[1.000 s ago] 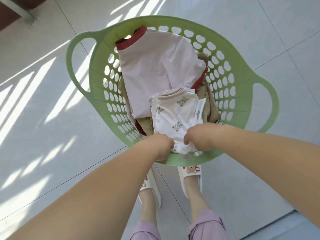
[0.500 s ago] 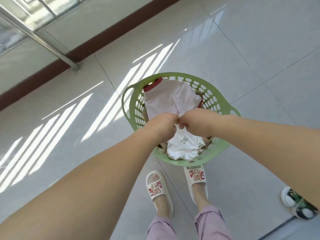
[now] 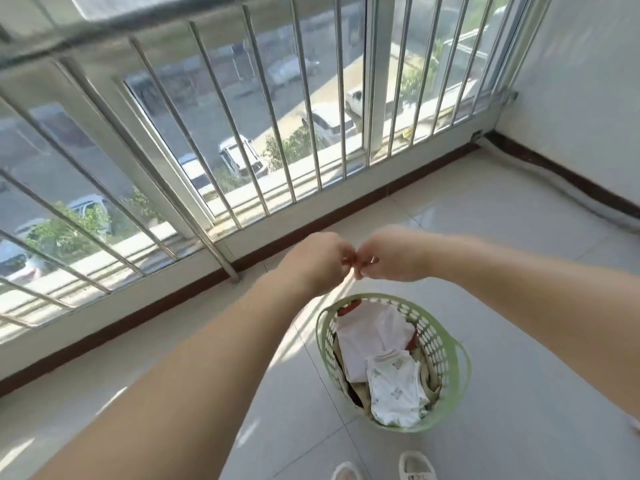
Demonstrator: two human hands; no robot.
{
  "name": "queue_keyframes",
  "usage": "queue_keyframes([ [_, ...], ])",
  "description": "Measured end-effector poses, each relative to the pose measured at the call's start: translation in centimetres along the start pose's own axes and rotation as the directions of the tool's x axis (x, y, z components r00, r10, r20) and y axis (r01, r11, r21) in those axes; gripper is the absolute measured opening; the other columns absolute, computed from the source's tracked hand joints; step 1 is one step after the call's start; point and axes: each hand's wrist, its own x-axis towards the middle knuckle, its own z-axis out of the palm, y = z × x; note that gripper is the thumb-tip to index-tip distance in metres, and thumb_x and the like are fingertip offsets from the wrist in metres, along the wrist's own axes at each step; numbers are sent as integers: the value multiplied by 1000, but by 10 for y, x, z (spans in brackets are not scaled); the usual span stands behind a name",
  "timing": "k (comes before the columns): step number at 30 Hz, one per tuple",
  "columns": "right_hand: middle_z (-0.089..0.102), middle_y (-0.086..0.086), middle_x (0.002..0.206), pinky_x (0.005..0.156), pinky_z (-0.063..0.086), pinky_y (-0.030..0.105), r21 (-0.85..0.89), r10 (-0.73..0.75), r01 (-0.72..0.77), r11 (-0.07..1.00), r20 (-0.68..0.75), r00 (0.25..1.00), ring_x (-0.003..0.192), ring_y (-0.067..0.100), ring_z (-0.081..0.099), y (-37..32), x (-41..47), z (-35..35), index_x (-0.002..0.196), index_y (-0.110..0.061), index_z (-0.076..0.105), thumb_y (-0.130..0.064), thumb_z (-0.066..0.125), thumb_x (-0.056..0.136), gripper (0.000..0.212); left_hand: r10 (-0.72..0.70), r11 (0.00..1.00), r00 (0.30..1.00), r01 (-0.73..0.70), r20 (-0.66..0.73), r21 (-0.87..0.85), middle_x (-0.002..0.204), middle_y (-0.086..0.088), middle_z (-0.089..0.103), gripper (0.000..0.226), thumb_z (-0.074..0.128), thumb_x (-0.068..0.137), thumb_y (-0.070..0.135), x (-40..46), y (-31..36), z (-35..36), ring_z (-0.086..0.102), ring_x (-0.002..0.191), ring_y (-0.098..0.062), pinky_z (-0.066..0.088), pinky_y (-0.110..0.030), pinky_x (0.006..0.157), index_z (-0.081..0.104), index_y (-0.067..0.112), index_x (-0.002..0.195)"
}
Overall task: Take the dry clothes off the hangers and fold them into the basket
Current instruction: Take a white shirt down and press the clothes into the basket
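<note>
A green perforated basket [image 3: 459, 368] stands on the tiled floor in front of my feet. Inside it lie a folded pale pink shirt with red trim [image 3: 375, 336] and, nearer me, a small folded white garment with a bear print [image 3: 396, 389] over some tan cloth. My left hand [image 3: 320, 261] and my right hand [image 3: 391, 254] are raised above the basket with curled fingers, knuckles almost touching each other. Neither hand holds any cloth. No hangers are in view.
A metal railing [image 3: 221, 109] and window run along the far side, over a brown skirting board [image 3: 346, 213]. A white wall [image 3: 588, 81] closes the right side. My slippers [image 3: 381, 469] show at the bottom edge.
My hands let go of the bear-print garment in the basket and rose up together. The view lifted from the basket to the railing and window.
</note>
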Motion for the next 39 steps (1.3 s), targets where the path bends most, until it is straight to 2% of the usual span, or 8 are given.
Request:
queue_keyframes([
  [9,68,4,98,81,51,26,64,-115,158,985,-434,894,86,15,61,-72,-69,-134,110,-13,66,-24,50,95,24,10,997,931,21,-366,80,107,-1,63,23,53,92,19,-65,41,-173,59,95,-16,51,-32,90,64,21,113],
  [12,66,6,94,81,55,33,119,-164,272,955,-554,816,85,18,65,-96,-90,-166,113,-14,61,-23,45,97,24,0,998,853,35,-522,58,109,-3,65,24,53,92,17,-93,52,-221,62,94,-17,51,-30,89,65,18,113],
  [16,65,0,100,80,47,18,-25,-269,356,934,-704,657,90,13,62,-129,-116,-201,111,-11,62,-20,41,99,26,19,999,724,15,-690,44,105,-8,68,23,57,89,10,-125,67,-265,63,93,-19,45,-21,84,68,11,109],
  [19,67,9,106,78,42,18,-96,-306,375,922,-775,554,93,18,63,-151,-132,-225,110,-7,64,-16,44,98,25,4,997,660,57,-751,56,106,-9,66,24,58,88,10,-148,78,-292,61,94,-19,41,-17,83,68,12,109],
  [24,71,3,105,76,37,14,-208,-374,430,878,-859,348,96,14,65,-197,-159,-267,112,-15,67,-16,48,95,26,47,988,529,101,-847,117,108,-7,64,25,53,90,11,-194,90,-345,61,98,-21,46,-30,91,69,17,109],
  [34,69,-2,99,70,34,14,-285,-442,532,798,-876,192,94,13,62,-301,-169,-329,108,-19,67,-15,48,93,24,133,940,330,256,-935,225,111,-2,59,26,51,91,12,-271,61,-427,59,101,-18,46,-30,90,67,20,109],
  [37,64,-8,94,75,40,13,-303,-448,568,765,-884,131,80,6,55,-339,-162,-345,111,-21,64,-14,48,92,26,232,871,206,392,-951,298,122,1,55,30,49,90,6,-292,38,-457,53,113,-16,41,-29,99,64,20,111],
  [39,65,-6,101,75,45,15,-330,-445,591,736,-894,56,78,6,55,-370,-155,-360,112,-22,63,-16,48,92,25,387,755,9,571,-922,323,128,-4,54,36,52,84,0,-309,17,-483,49,120,-22,33,-37,107,62,18,114],
])
